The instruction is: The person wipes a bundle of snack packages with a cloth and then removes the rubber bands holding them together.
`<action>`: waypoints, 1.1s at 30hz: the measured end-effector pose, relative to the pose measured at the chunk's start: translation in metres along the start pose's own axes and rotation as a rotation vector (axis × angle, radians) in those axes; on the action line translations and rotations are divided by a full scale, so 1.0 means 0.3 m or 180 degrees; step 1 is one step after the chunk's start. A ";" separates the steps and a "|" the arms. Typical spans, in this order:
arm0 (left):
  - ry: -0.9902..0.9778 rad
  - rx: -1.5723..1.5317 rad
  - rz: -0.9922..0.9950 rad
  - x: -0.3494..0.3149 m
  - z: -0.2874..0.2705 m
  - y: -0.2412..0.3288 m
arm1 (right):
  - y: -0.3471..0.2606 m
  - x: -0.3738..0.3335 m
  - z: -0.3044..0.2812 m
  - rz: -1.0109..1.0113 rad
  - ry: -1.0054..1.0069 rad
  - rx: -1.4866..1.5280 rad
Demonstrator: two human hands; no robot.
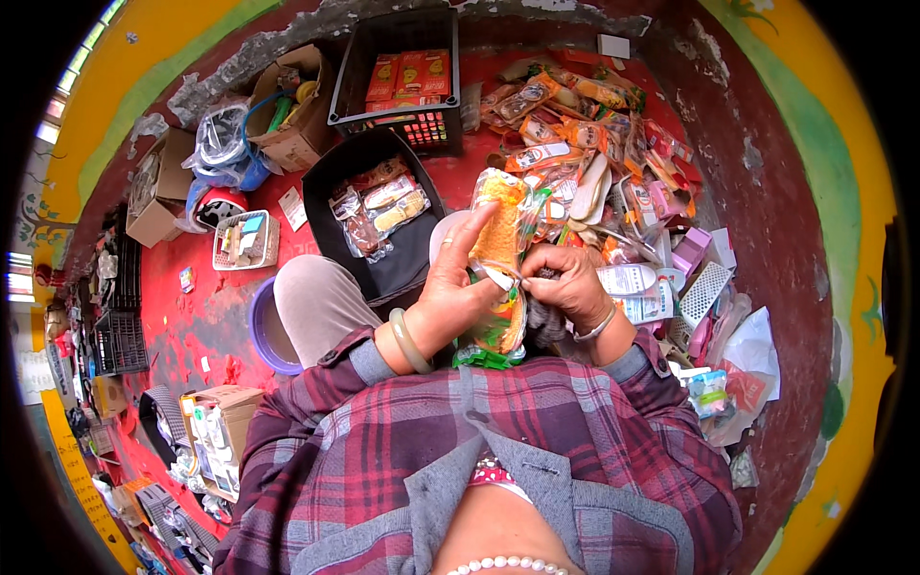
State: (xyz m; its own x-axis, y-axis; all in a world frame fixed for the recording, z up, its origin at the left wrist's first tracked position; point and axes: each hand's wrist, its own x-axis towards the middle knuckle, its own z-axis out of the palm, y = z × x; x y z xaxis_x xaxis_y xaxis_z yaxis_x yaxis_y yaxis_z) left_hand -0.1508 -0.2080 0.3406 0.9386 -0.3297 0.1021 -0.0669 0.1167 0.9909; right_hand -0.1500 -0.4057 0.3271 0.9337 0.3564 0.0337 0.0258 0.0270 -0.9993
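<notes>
In front of my chest is a clear plastic packet (499, 230) with green printed edges. Inside it shows an orange-yellow, rough-textured pad, long and rounded like an insole. My left hand (448, 292) grips the packet from the left side, its index finger stretched up along the plastic and its thumb near the middle. On the other side, my right hand (573, 283) pinches the packet's edge at mid-length, close to the left thumb. Dark grey knitted-looking fabric (547, 324) lies below my right hand. Between my hands the packet looks creased.
A large heap of packets (575, 134) and loose insoles (628, 280) spreads ahead and right. A black bin (388, 249) with several packets stands ahead left, below a black crate (395, 120) of red-orange boxes. Leftward are a white basket (246, 241), purple basin (271, 331) and cardboard boxes (161, 192).
</notes>
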 end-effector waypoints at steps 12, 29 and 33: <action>-0.0228 0.0150 0.0384 -0.006 -0.033 -0.040 | -0.106 0.032 -0.123 -0.0292 0.0330 -0.1234; 0.0055 -0.0815 0.0045 -0.030 -0.040 -0.055 | -0.080 0.123 0.007 -0.0034 0.1106 0.1021; -0.0094 -0.0627 -0.0227 -0.045 -0.080 -0.054 | -0.018 0.079 -0.057 0.0135 0.1328 0.1501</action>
State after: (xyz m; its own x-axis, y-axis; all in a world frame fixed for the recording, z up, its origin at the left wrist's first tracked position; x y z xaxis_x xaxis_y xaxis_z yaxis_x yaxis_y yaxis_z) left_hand -0.1542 -0.1830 0.3210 0.9280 -0.3706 0.0379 0.0695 0.2722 0.9597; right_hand -0.1219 -0.4135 0.3331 0.9936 -0.0255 -0.1099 -0.0857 0.4637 -0.8818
